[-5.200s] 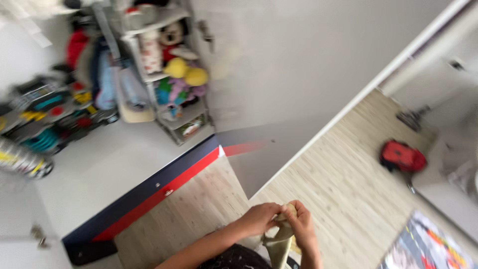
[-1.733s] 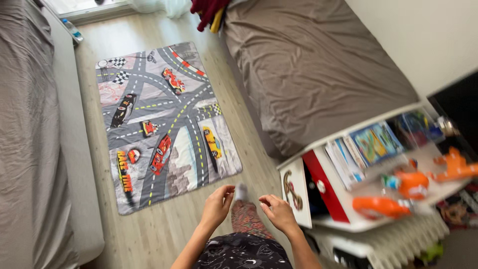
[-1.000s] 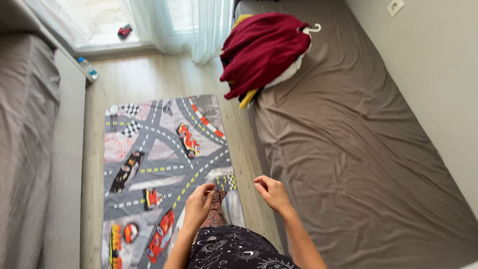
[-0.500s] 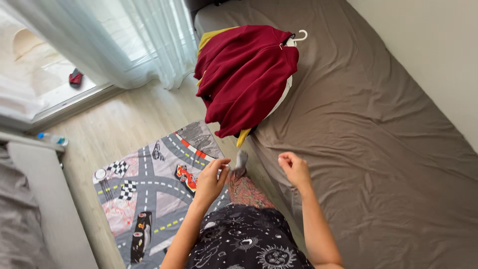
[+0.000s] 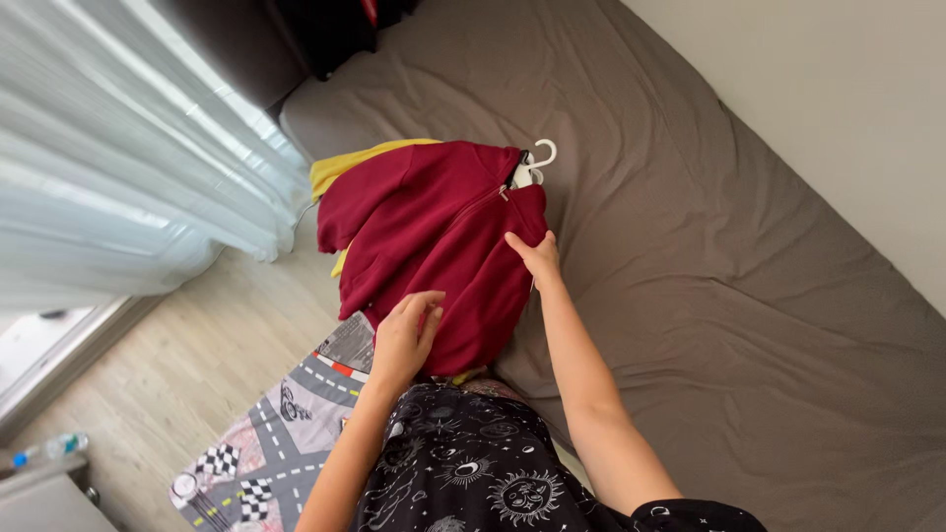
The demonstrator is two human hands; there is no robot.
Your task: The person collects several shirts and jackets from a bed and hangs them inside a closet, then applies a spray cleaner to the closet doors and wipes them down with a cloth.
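A dark red zip-up jacket [image 5: 429, 232] lies on top of a pile of clothes at the edge of a bed with a brown sheet [image 5: 709, 256]. A yellow garment [image 5: 345, 167] and a white plastic hanger hook [image 5: 540, 156] stick out from under it. My right hand [image 5: 537, 254] rests on the jacket's right edge, fingers touching the fabric. My left hand [image 5: 404, 330] hovers with spread fingers over the jacket's lower part, holding nothing.
A white sheer curtain [image 5: 108, 167] hangs at the left. A play rug printed with roads [image 5: 286, 433] lies on the pale wooden floor [image 5: 168, 384]. A plastic bottle [image 5: 44, 451] lies at the lower left. A pale wall [image 5: 838, 89] borders the bed.
The view has moved closer to the bed and the pile of clothes. Both hands have reached forward from in front of my body to the red jacket; the right hand now touches it.
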